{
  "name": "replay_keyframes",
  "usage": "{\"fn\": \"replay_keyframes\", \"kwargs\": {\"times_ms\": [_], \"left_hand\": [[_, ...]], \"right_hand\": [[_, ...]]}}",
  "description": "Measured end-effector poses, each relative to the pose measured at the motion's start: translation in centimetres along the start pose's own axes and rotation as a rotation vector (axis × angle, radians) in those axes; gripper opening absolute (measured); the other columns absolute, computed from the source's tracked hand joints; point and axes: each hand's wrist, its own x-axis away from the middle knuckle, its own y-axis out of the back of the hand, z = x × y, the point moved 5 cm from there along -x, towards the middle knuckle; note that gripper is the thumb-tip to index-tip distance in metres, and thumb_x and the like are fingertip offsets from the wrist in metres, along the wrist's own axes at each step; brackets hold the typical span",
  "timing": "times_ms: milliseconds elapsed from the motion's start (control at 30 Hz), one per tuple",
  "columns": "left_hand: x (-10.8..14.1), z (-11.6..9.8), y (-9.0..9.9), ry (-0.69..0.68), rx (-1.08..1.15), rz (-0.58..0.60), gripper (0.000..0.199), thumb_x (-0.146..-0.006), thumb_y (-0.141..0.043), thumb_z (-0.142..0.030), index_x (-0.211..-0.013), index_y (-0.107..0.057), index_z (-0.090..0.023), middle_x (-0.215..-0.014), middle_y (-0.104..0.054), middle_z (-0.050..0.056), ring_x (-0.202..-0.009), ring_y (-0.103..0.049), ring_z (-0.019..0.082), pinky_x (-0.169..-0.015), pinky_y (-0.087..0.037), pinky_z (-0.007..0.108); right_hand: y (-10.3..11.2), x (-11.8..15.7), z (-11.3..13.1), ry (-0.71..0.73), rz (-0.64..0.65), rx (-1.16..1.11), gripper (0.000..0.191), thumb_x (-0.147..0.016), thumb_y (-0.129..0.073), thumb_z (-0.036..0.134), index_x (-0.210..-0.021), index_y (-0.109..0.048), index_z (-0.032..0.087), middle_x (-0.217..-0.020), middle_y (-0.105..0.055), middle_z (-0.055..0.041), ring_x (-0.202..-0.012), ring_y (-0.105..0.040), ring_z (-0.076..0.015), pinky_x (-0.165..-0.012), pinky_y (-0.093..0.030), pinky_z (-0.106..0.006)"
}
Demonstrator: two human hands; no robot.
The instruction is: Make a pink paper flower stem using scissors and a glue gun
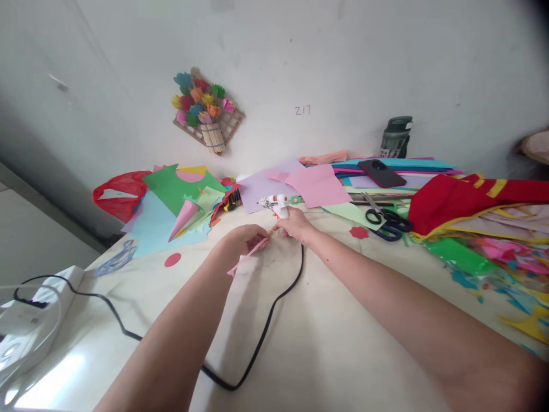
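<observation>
Evidently, both hands were occupied near the centre of the frame. The left hand (249, 234) had its grip closed on the pink paper (256, 247), which slanted toward the frame's lower left over the counter (351, 349). It looked thin and light, likely to crease if pinched hard, so an edge seemed the place to hold it. The right hand (297, 224) had its grip wrapped about the handle of the glue gun (275, 202), whose nozzle pointed to the frame's left. The gun was probably stiff and smooth, best taken by that handle, its tip possibly hot. The black cord (274, 306), looping toward the lower middle, could have tugged.
</observation>
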Motion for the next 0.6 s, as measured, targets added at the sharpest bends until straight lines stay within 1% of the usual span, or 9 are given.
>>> {"fn": "replay_keyframes", "kwargs": {"times_ms": [67, 167, 333, 467, 533, 600], "left_hand": [[0.1, -0.1, -0.1, 0.011, 0.000, 0.023, 0.014, -0.063, -0.056, -0.014, -0.049, -0.054, -0.015, -0.040, -0.051, 0.000, -0.031, -0.042, 0.007, -0.030, -0.033, 0.015], [0.3, -0.2, -0.2, -0.004, 0.014, 0.045, 0.013, -0.063, -0.057, -0.013, -0.050, -0.054, -0.015, -0.040, -0.051, 0.000, -0.031, -0.043, 0.006, -0.030, -0.033, 0.014], [0.2, -0.2, -0.2, -0.011, -0.015, 0.032, 0.014, -0.064, -0.055, -0.015, -0.050, -0.052, -0.014, -0.038, -0.047, -0.001, -0.030, -0.041, 0.005, -0.027, -0.029, 0.013], [0.1, -0.3, -0.2, -0.035, -0.016, 0.025, 0.011, -0.065, -0.054, -0.014, -0.054, -0.053, -0.013, -0.040, -0.049, 0.000, -0.032, -0.044, 0.005, -0.029, -0.030, 0.011], [0.2, -0.3, -0.3, -0.049, -0.019, 0.023, 0.011, -0.065, -0.054, -0.014, -0.054, -0.053, -0.013, -0.041, -0.050, 0.000, -0.033, -0.045, 0.005, -0.029, -0.031, 0.011], [0.5, -0.6, -0.2, -0.126, -0.044, -0.014, 0.010, -0.066, -0.052, -0.014, -0.056, -0.054, -0.013, -0.043, -0.052, 0.000, -0.034, -0.047, 0.005, -0.032, -0.033, 0.012]], "right_hand": [[-0.1, 0.1, 0.1, 0.006, 0.006, 0.038, 0.028, -0.057, -0.059, 0.018, -0.085, -0.054, 0.018, -0.048, -0.050, 0.0046, -0.037, -0.045, -0.0089, -0.035, -0.037, -0.019], [-0.3, 0.2, 0.2, 0.031, 0.017, 0.080, 0.028, -0.057, -0.059, 0.020, -0.085, -0.054, 0.018, -0.056, -0.055, 0.0023, -0.040, -0.047, -0.0096, -0.037, -0.038, -0.020], [-0.7, -0.2, 0.0, 0.080, 0.012, 0.127, 0.029, -0.058, -0.059, 0.022, -0.087, -0.054, 0.019, -0.068, -0.058, 0.0003, -0.041, -0.048, -0.0092, -0.038, -0.039, -0.020], [-0.9, -0.6, -0.4, 0.096, 0.010, 0.224, 0.029, -0.060, -0.059, 0.024, -0.088, -0.055, 0.021, -0.071, -0.060, 0.0001, -0.041, -0.049, -0.0095, -0.041, -0.039, -0.020], [-0.9, -0.8, -0.4, 0.096, 0.001, 0.273, 0.028, -0.060, -0.059, 0.025, -0.088, -0.056, 0.021, -0.069, -0.060, 0.0004, -0.043, -0.050, -0.0101, -0.042, -0.038, -0.021], [-0.9, -0.8, -0.3, 0.106, -0.015, 0.321, 0.026, -0.060, -0.059, 0.025, -0.086, -0.057, 0.022, -0.065, -0.060, 0.0004, -0.046, -0.051, -0.0115, -0.044, -0.037, -0.021]]}}
